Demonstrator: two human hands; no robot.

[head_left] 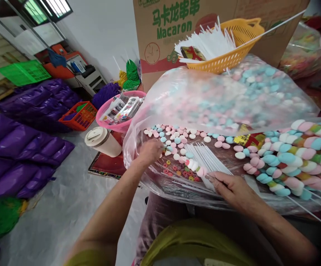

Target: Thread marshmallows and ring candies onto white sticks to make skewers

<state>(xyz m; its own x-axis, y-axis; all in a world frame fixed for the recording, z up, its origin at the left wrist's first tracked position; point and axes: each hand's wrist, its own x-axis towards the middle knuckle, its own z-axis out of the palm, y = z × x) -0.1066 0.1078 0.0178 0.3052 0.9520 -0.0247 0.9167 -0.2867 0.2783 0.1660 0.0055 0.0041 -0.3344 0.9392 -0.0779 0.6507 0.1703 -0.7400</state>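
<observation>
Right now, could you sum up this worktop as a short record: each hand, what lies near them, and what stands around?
Left hand: at the loose pink, white and blue candies; grip unclear
Right hand: holds a candy skewer
Near hands: ring-shaped candies, white stick bundle
At right: loaded skewers
Beyond: plastic bag of candies, yellow basket, "Macaron" cardboard box
At left: pink basket, lidded cup

The dark red counter [101, 163] carries a cream lidded cup [106, 143] left, clear plastic sheeting [188, 96] with round pastel discs [177, 140] right.
</observation>
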